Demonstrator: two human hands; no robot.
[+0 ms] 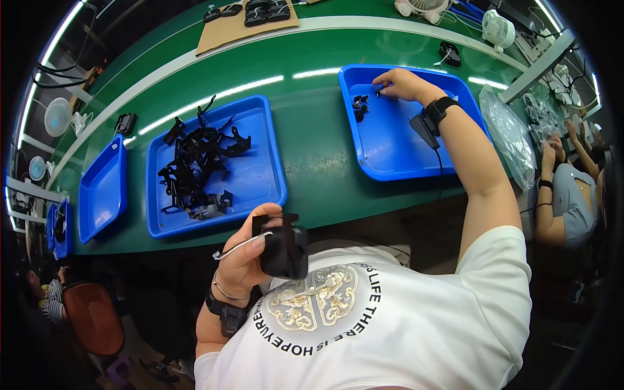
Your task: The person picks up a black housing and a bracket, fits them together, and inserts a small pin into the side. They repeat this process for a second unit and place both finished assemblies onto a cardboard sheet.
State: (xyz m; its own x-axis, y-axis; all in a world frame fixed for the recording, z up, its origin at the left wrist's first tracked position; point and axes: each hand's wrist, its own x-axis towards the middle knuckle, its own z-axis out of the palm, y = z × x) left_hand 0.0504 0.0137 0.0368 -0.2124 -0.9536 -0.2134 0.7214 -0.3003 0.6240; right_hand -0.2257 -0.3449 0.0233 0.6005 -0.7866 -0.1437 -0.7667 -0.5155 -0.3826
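My left hand is wrapped round a black boxy device in front of my chest. A thin black bracket sits at the device's top, and a short white cable runs out between my fingers. My right hand reaches into the far part of the right blue tray, fingertips pinched at a small black part. Just left of those fingertips lie several other small black parts. Each of my wrists bears a strapped black module.
Many black brackets are heaped in the middle blue tray. Another blue tray stands farther left. Clear plastic bags lie right of the right tray. Black devices rest on cardboard at the back. A co-worker sits at right.
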